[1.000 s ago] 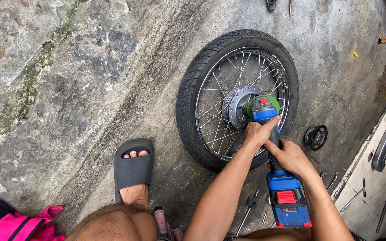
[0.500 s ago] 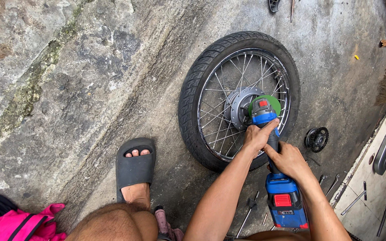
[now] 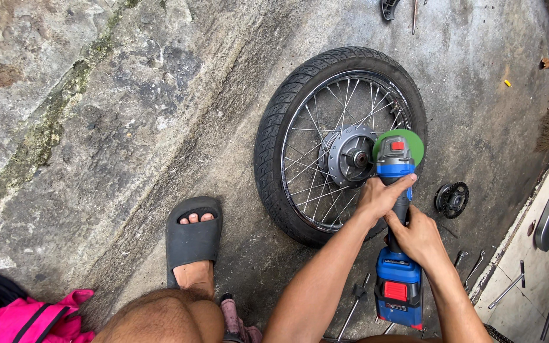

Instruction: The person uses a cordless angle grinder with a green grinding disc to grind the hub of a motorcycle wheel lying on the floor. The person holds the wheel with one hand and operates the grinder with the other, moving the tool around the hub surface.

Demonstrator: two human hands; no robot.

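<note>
Head view: my left hand and right hand both grip the blue cordless grinder over the spoked wheel.

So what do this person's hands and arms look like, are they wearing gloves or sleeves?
No gloves and no sleeves: the left hand and right hand are bare, and both forearms are uncovered as far as the picture shows. No watch, ring or bracelet is visible on either.
</note>
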